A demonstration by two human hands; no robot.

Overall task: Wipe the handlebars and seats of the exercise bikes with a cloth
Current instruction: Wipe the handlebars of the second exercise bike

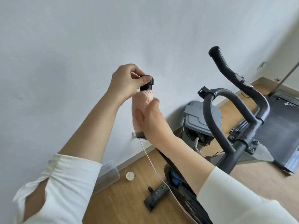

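— Pink cloth (pixel 142 107): where?
— Wrapped round the handlebar (pixel 146 84), right hand (pixel 155 120) closed on it; left hand (pixel 126 81) pinches the black end cap.
— Writing?
— None legible (treadmill (pixel 281 126) marking blurred). Wooden floor (pixel 129 202), white wall (pixel 97 38).

Open air fills the space above and left of the handlebars (pixel 234 101), with only the bare wall (pixel 97 38) behind. Low down it gets crowded: a grey bin (pixel 199 120) against the wall, a white cable (pixel 155 168) trailing across the floor, a clear box (pixel 108 175), a small cup (pixel 130 176), and a treadmill (pixel 281 126) on the right.
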